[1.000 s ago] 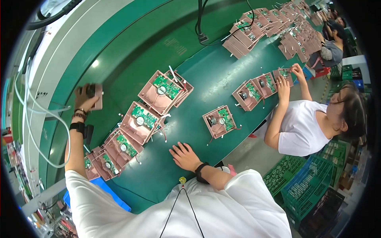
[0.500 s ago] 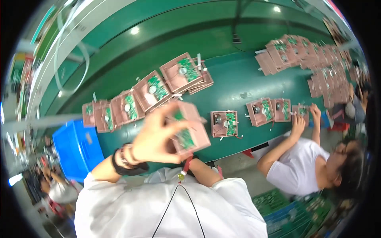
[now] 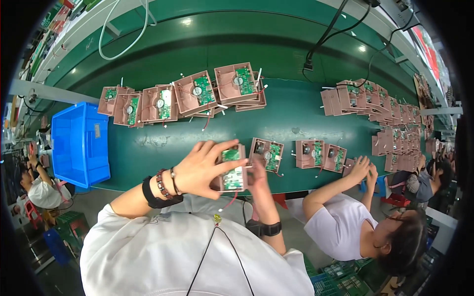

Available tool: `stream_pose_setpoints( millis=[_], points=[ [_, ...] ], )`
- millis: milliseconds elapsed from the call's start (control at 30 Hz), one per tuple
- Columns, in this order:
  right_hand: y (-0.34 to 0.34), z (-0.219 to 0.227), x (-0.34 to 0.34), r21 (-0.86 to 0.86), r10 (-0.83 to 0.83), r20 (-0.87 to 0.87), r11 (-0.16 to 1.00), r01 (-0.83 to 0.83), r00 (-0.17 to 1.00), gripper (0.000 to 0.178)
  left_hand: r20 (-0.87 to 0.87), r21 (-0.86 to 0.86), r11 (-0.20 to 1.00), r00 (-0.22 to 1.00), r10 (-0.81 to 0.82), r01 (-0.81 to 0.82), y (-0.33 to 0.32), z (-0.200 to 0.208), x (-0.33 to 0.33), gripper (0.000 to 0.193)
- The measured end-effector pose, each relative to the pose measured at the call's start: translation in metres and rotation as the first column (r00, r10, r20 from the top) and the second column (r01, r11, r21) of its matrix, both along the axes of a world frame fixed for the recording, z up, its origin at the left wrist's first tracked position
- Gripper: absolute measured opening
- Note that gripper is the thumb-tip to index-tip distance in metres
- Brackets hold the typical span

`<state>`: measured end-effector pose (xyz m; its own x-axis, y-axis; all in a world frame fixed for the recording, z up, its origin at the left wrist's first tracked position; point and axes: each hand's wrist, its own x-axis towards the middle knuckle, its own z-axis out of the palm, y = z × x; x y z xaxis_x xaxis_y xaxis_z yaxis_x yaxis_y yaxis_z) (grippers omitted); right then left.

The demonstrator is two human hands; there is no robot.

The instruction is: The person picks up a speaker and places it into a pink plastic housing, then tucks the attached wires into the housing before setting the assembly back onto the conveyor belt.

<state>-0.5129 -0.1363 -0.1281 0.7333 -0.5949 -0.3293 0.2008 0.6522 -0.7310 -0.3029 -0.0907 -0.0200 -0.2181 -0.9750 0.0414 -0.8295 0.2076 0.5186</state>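
Note:
Close to the front edge of the green table, my left hand (image 3: 200, 168) grips a dusty-pink plastic housing (image 3: 244, 181), thumb and fingers spread across it. A green circuit board (image 3: 233, 180) shows inside, and a red wire with a white plug hangs from its lower side. My right hand (image 3: 258, 178) is at the housing's right side; its fingers are blurred, so their grip is unclear. Just beyond it lies another open housing (image 3: 259, 149) with a board and a round dark part.
Several similar housings (image 3: 224, 81) form a row along the far left, some stacked. A blue bin (image 3: 101, 170) stands left. Two housings (image 3: 302, 160) lie right, near a co-worker's hands (image 3: 363, 169). Many more (image 3: 332, 102) are stacked far right. A black cable (image 3: 308, 64) hangs above.
The held housing is lower in view and more upright. My right hand has come into view beside it. The whole view has shifted, showing more of the blue bin.

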Motion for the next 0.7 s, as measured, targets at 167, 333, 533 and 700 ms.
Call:
stream_pose_setpoints(
  millis=[167, 333, 533, 700],
  points=[
    [0.013, -0.004, 0.041, -0.458, 0.000, -0.217, 0.883, -0.102, 0.976, 0.062, 0.109, 0.084, 0.996, 0.994, 0.001, -0.010, 0.018, -0.015, -0.008, 0.084],
    [-0.033, -0.007, 0.038, -0.279, -0.168, -0.253, 0.956, 0.094, 0.953, 0.063, 0.124, -0.060, 0.957, 0.949, 0.291, -0.285, 0.017, -0.023, -0.014, 0.073],
    [-0.162, 0.011, 0.011, -0.424, -0.686, -0.179, 0.701, 0.574, 0.705, 0.052, 0.214, 0.074, 0.885, 0.874, 0.437, -0.460, 0.046, -0.048, 0.001, 0.055],
    [-0.294, -0.113, 0.002, -0.683, -0.596, -0.434, 0.707, 0.184, 0.676, 0.043, 0.275, 0.468, 0.812, 0.931, 0.241, -0.348, 0.075, -0.073, 0.011, 0.047]
  ],
)
